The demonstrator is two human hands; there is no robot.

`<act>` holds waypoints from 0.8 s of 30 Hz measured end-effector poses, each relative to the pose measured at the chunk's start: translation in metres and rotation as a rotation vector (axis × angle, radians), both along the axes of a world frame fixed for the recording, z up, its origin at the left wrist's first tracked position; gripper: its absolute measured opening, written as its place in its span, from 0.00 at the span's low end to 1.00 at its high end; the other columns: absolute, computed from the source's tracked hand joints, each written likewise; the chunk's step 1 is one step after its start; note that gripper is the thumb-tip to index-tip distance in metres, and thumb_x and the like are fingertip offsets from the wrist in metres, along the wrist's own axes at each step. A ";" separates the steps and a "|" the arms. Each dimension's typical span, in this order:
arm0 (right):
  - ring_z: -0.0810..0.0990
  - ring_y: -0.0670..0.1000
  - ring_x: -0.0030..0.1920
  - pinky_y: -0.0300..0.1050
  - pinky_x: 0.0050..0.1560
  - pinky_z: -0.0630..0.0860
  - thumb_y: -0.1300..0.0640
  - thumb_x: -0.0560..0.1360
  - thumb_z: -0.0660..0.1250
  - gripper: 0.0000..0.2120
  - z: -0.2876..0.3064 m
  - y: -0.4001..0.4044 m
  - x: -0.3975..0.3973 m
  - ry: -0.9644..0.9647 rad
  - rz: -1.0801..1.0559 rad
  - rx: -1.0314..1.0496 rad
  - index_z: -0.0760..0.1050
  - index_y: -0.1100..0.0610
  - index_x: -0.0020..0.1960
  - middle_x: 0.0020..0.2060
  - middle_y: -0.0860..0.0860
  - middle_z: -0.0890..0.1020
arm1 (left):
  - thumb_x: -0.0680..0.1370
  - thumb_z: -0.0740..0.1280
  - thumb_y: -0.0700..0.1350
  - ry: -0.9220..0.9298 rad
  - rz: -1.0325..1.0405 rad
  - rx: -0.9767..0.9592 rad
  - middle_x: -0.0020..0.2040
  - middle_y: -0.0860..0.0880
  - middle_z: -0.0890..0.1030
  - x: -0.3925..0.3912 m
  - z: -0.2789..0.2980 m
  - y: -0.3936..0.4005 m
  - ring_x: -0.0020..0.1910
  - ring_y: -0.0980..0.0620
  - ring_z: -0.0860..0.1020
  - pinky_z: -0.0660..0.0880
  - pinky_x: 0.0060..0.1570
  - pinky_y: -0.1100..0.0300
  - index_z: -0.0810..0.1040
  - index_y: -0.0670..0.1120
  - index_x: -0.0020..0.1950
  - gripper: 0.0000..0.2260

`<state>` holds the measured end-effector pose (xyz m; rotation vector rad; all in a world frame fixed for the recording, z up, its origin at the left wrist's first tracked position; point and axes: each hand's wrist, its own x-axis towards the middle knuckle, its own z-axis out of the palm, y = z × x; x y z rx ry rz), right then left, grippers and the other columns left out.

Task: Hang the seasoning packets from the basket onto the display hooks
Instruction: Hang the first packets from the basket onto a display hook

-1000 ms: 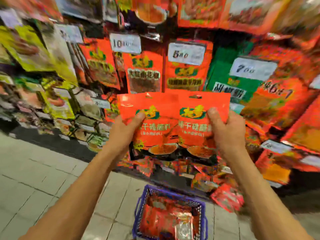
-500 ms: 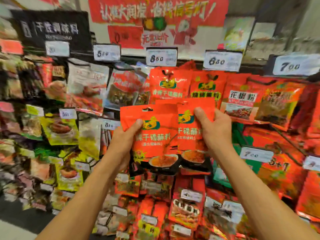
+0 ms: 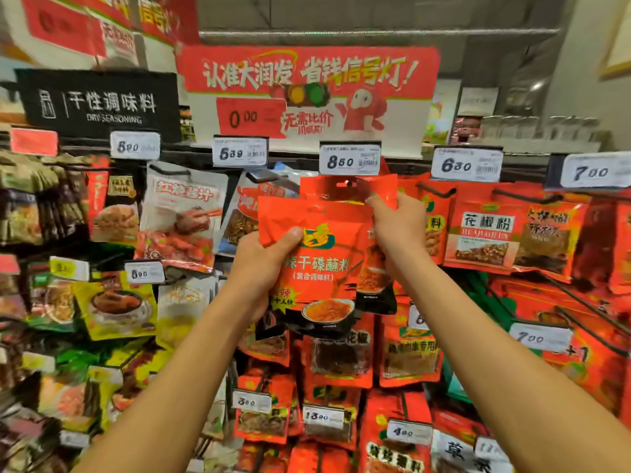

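Right hand point(image 3: 397, 223) had lifted its packet point(image 3: 377, 189) up to the hook under the 8.50 tag point(image 3: 349, 159), gripping it; left hand point(image 3: 263, 264) gripped another packet point(image 3: 317, 264) lower. Hanging seemed imminent.

Left hand point(image 3: 263, 264) and right hand point(image 3: 397, 223) each grip a red packet point(image 3: 321, 264) at the hooks

Right hand point(image 3: 397, 223) lifted its packet point(image 3: 377, 254) up twd 8.50 tag point(image 3: 350, 159), left-hand packet point(image 3: 316, 264) raised too, basket gone from view
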<state>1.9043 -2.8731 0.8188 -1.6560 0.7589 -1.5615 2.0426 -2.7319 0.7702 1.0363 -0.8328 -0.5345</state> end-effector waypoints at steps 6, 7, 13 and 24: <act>0.77 0.56 0.33 0.62 0.40 0.77 0.47 0.71 0.68 0.17 -0.004 -0.013 0.005 0.026 -0.088 0.004 0.72 0.55 0.29 0.29 0.53 0.80 | 0.76 0.74 0.50 0.033 -0.045 0.019 0.49 0.44 0.88 0.005 0.000 -0.009 0.47 0.44 0.87 0.83 0.43 0.51 0.84 0.48 0.53 0.10; 0.78 0.57 0.34 0.61 0.41 0.78 0.47 0.72 0.67 0.17 -0.004 -0.017 0.007 0.040 -0.093 0.013 0.71 0.54 0.29 0.29 0.52 0.80 | 0.77 0.73 0.50 0.055 -0.043 0.024 0.49 0.44 0.88 0.005 0.000 -0.012 0.47 0.44 0.87 0.83 0.42 0.51 0.84 0.48 0.53 0.08; 0.82 0.54 0.44 0.45 0.43 0.75 0.43 0.77 0.66 0.14 -0.004 -0.038 0.003 0.129 -0.036 0.162 0.80 0.53 0.43 0.41 0.49 0.85 | 0.78 0.71 0.55 0.102 -0.068 0.089 0.47 0.46 0.88 -0.005 0.015 -0.036 0.45 0.46 0.87 0.83 0.38 0.52 0.82 0.48 0.55 0.12; 0.73 0.43 0.33 0.45 0.38 0.69 0.37 0.75 0.63 0.18 -0.017 -0.025 -0.024 0.077 0.030 -0.110 0.75 0.48 0.34 0.30 0.41 0.77 | 0.79 0.70 0.51 0.163 -0.056 0.140 0.41 0.45 0.88 -0.019 0.044 -0.069 0.38 0.46 0.87 0.82 0.35 0.51 0.81 0.47 0.55 0.10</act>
